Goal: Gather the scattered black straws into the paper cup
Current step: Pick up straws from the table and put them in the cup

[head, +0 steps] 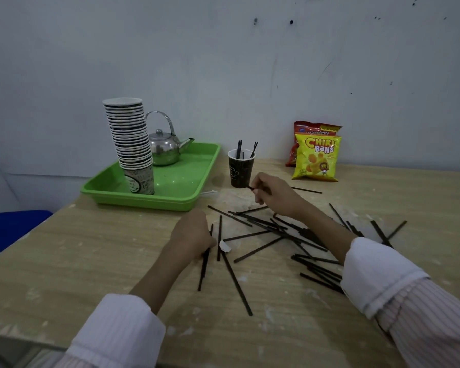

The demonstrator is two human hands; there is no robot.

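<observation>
R hand pinches 1 black straw at 5 o'clock of the paper cup, L hand curled tight round a couple straws.

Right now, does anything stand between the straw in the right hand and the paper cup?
Nothing visible. The right hand pinches a straw close beside the paper cup, bare table between them. The green tray lies left of the cup, the snack bags farther right.
</observation>
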